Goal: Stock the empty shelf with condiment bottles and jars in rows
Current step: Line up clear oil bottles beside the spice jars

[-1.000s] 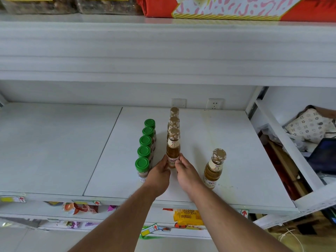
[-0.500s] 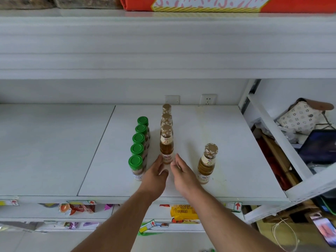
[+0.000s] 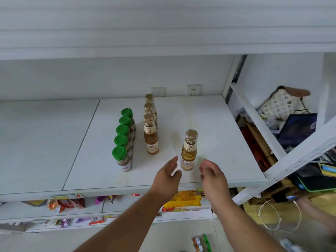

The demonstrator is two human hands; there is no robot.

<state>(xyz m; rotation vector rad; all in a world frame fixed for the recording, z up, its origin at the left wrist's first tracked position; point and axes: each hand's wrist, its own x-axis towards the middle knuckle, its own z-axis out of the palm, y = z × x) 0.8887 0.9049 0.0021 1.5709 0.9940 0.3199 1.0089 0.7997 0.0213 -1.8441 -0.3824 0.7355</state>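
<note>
On the white shelf [image 3: 209,135] stand two rows running front to back. The left row is several green-capped spice jars [image 3: 122,157]. Beside it is a row of amber bottles with gold caps [image 3: 151,135]. A single amber bottle [image 3: 189,151] stands apart to the right, nearer the front edge. My left hand [image 3: 168,171] is just left of that lone bottle and my right hand [image 3: 211,171] just right of it. Both have relaxed fingers and neither touches the bottle.
A wall socket [image 3: 193,90] sits at the back of the shelf. Below the shelf edge lie snack packets [image 3: 181,200]. More jars [image 3: 201,243] lie on the floor below. To the right is a white frame [image 3: 254,113] with a patterned cushion [image 3: 278,104] and clutter behind it.
Both hands have let go of the front bottle of the amber row and shifted right, now flanking the lone bottle. The camera has tilted downward.
</note>
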